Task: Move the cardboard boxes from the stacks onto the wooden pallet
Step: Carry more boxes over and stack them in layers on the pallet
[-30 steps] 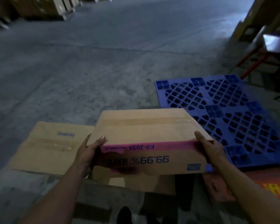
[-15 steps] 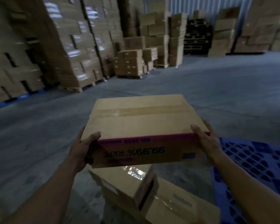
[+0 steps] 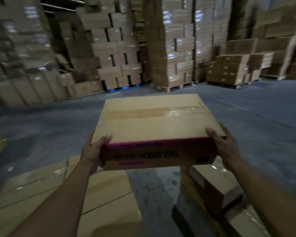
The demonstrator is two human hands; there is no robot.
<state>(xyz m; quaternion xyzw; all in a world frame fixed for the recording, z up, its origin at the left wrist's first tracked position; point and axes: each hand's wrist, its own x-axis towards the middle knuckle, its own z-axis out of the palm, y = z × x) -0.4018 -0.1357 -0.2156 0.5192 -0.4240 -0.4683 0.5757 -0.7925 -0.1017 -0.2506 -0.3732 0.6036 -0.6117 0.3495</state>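
- Fingers first: the left hand has its thumb hooked over the top near edge of the cardboard box and the rest tucked under the left corner. The right hand mirrors that on the right corner, both curled firmly round it
- The box is held out in front, clear of everything but the hands, taped top up, with the print on the near face upside down
- What changed: a second ago the view was down at the floor with a blue plastic pallet on the right. Now that's gone and the head has swung up to the tall stacks across the floor, same grip the whole way
- There are low boxes on the left and low boxes on the right below the carried one
- My read: it's mid-carry, still turning. A wooden pallet shows under a far stack but it's loaded, so I can't tell if that's the drop spot
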